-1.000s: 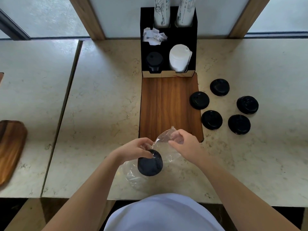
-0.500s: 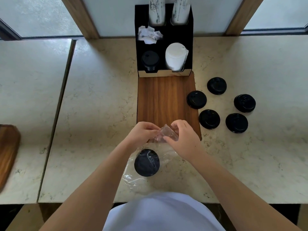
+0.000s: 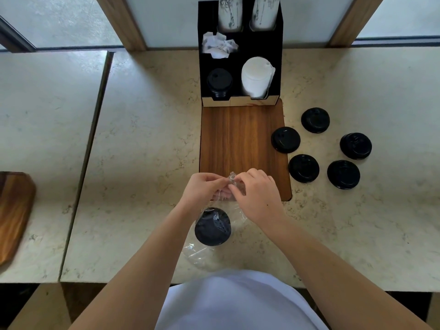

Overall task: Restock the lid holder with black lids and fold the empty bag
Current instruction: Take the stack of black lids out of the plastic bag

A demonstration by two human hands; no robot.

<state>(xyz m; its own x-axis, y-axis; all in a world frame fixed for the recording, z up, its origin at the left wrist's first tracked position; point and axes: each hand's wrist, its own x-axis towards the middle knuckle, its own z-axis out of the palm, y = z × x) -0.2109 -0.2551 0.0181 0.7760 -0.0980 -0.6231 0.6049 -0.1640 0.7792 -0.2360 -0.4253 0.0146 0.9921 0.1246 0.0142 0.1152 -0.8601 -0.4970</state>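
Observation:
A clear plastic bag (image 3: 202, 252) lies on the counter near the front edge, with a black lid (image 3: 212, 226) inside it. My left hand (image 3: 202, 189) and my right hand (image 3: 256, 194) both pinch the bag's bunched mouth just over the near end of the wooden board (image 3: 240, 139). The black lid holder (image 3: 240, 55) stands at the board's far end. Its front left slot holds a stack of black lids (image 3: 219, 83), its front right slot white lids (image 3: 256, 77). Several loose black lids (image 3: 303, 168) lie on the counter to the board's right.
Two paper cup stacks (image 3: 229, 10) stand in the holder's back slots and crumpled white paper (image 3: 219, 45) sits in a middle slot. Another wooden board (image 3: 13, 215) lies at the far left. A seam (image 3: 88, 151) divides the counter on the left.
Both hands moved up from beside the lid and came together on the bag's mouth, bunching it. The lid stays in the bag below them.

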